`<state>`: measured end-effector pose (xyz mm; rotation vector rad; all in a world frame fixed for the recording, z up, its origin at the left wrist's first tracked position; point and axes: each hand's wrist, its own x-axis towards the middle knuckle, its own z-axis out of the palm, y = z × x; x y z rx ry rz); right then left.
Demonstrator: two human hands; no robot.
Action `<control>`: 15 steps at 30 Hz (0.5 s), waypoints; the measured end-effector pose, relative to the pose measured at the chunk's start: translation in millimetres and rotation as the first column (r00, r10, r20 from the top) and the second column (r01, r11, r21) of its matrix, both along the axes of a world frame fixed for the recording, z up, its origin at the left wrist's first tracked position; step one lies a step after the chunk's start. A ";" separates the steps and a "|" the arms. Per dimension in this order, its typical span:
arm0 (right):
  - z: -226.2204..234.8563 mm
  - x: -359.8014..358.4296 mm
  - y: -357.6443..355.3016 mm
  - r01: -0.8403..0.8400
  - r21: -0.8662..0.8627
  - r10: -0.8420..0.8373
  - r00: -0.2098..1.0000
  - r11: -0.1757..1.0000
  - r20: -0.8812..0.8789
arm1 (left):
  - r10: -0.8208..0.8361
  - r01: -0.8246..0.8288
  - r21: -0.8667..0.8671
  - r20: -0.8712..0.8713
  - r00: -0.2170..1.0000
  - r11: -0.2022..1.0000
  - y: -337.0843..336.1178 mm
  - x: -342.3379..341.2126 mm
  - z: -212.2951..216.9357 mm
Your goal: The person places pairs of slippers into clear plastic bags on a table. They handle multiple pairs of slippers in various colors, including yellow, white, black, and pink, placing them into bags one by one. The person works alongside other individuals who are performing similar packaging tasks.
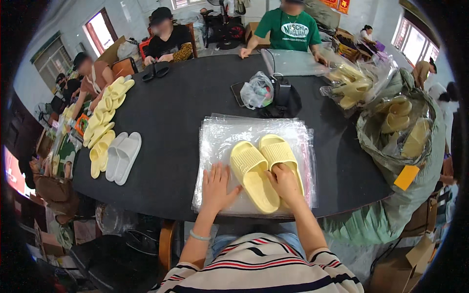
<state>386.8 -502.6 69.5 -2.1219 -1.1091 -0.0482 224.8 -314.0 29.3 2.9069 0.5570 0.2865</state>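
Yellow slippers [256, 181]: side by side on a stack of clear bags [218, 136], at the near edge of the black tabletop [171, 112], toes toward the far edge.

Left hand [216, 189]: palm down, fingers spread on the plastic just beside the left slipper. Right hand [285, 184]: fingers curled in at the right slipper's strap; fingertips hidden, so can't tell if it's really pinching.

Handling, my take: keep the left palm flat so the top bag doesn't slide (slick film, likely to shift). Hold by the strap, keep both heels level, don't drag soles across the plastic. Foam looks soft, so a light grip should do.

Writing: white lettering on the green shirt [288, 41] across the far edge, plus marks on a red-and-gold wall sheet [340, 5]. Orange tag [406, 177] off the right edge: nothing legible. No readable print on slippers or bags.
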 end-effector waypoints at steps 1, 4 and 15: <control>-0.8 -0.2 -1.3 -0.040 0.026 0.041 0.999 0.999 -0.003 | 0.009 -0.009 0.001 -0.016 1.000 1.000 -0.1 -1.5 -1.1; 2.3 12.9 -28.8 -0.123 0.114 0.157 0.920 0.986 -0.359 | 0.007 -0.007 -0.020 0.005 1.000 1.000 1.3 -1.8 -3.8; -63.6 38.9 -80.0 0.353 0.446 0.163 0.604 0.822 -0.780 | -0.264 0.330 -0.166 0.328 0.907 0.929 -84.2 30.6 56.2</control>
